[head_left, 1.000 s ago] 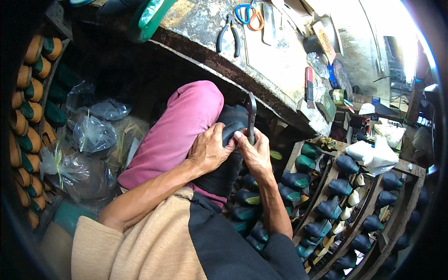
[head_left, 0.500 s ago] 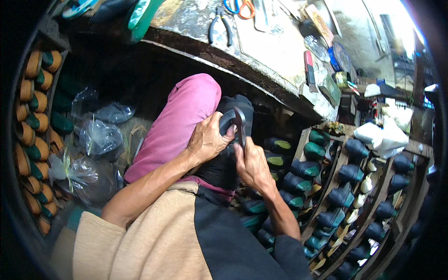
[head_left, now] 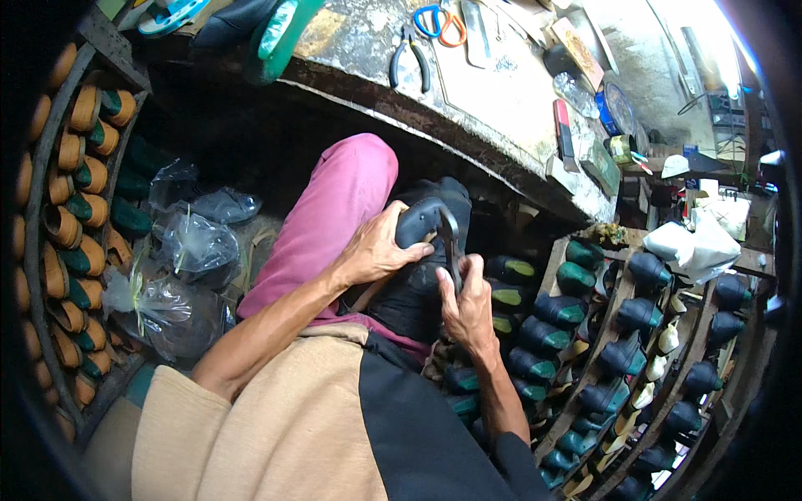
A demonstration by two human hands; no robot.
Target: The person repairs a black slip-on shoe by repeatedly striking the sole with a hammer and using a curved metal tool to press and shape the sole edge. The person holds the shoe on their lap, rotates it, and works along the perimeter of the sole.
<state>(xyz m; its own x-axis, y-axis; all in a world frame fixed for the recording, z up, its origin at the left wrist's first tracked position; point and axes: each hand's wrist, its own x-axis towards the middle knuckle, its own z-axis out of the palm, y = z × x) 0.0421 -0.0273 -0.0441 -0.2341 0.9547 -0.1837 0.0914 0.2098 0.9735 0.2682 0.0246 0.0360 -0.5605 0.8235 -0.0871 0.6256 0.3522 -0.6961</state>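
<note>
Over my dark-clad knee, my left hand (head_left: 384,250) is closed around a black shoe (head_left: 420,220), its thumb pressed along the near side. Most of the shoe's lower part is hidden by the fingers and the dark cloth. My right hand (head_left: 468,305) grips a hammer (head_left: 452,236) with a curved grey metal head. The hammer's head lies against or just beside the right side of the shoe; I cannot tell whether they touch. My fingers cover the hammer's handle.
Ahead is a worn workbench (head_left: 359,88) with pliers (head_left: 409,60), scissors (head_left: 452,29) and a red-handled cutter (head_left: 564,134). Racks of dark shoes (head_left: 622,355) stand at right, a rack of tan shoes (head_left: 83,259) at left. Clear plastic bags (head_left: 196,242) lie beside my pink-clad leg (head_left: 334,192).
The view has shifted, so the scene sits further right. The shoe has turned to show more of its dark surface, and the hammer head has tilted at its right side.
</note>
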